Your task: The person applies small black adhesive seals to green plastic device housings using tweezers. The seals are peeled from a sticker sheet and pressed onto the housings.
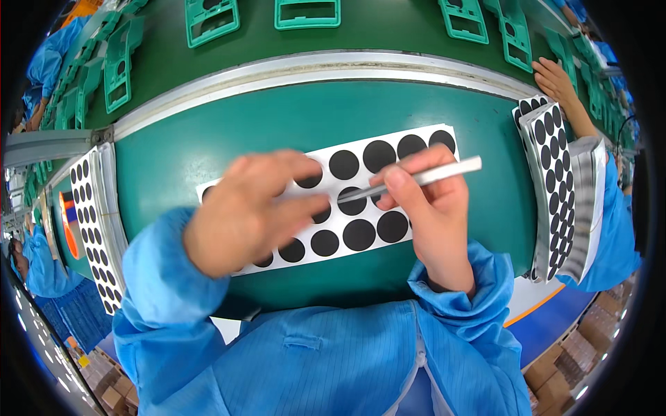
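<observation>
A white sheet of black round stickers point(361, 201) is lying across the middle of a green counter point(277, 125). The sheet is being pressed down by the left hand point(243, 215), its grip narrow, fingers flat on the paper. Metal tweezers point(416, 179) are being pinched in the right hand point(430, 215), tip resting on one sticker. Further sticker sheets point(555, 180) are stacked at the right.

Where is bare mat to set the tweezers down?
Bare green mat lies between the metal rail and the sticker sheet; a narrower strip runs before the right stack. Both hands crowd the sheet; the left stack fills that edge.
</observation>
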Demonstrator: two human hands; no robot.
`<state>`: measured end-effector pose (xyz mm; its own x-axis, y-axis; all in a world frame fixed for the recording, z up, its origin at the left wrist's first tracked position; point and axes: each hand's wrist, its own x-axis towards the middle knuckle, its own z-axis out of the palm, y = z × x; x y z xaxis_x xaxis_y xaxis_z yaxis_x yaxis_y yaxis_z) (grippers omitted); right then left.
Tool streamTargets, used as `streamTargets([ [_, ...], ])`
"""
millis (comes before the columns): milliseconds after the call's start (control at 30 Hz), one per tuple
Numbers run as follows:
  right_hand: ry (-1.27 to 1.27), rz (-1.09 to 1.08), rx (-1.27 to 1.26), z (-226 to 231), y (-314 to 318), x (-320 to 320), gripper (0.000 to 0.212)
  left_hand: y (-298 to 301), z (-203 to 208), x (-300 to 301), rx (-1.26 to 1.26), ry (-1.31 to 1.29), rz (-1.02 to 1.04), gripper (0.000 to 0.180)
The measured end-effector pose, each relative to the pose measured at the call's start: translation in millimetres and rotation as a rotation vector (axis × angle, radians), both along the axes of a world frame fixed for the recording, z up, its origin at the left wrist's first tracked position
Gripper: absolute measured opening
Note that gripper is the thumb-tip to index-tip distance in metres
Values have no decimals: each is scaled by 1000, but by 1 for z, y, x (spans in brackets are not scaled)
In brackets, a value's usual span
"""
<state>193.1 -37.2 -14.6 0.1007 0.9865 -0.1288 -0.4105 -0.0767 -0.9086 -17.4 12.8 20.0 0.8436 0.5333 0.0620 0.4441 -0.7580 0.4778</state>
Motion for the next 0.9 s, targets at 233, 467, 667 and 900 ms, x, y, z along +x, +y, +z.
streamTargets([
  [233,-245,44,5,-3,-31,16,14,-46,-19,21,47,-86,27,44],
  [467,-295,87,53,-11,-34,20,13,-47,-23,27,90,-53,61,45],
  [667,-353,172,37,-10,-28,27,13,-45,-22,29,113,-59,93,42],
  [900,-290,107,27,-11,-30,24,13,-45,-25,30,111,-77,127,38],
])
